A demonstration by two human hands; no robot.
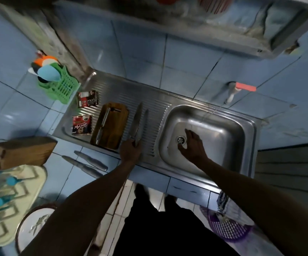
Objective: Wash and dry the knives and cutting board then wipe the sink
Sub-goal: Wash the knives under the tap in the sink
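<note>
Your left hand reaches over the ribbed steel drainboard and grips the handle of a long steel knife, blade pointing away, beside a 2nd slim knife. Your right hand hovers with relaxed, spread fingers over the drain of the stainless steel sink basin. The brown wooden cutting board carries another knife, its details blurred, and 2 grey knives lie on the blue tiled counter.

left hand: grips handle of long steel knife — blade lies on ribbed drainboard
right hand: fingers spread, in steel sink basin, beside round drain
brown wooden cutting board: on drainboard, another knife on it
counter: two more steel knives — beside wooden knife block
</note>
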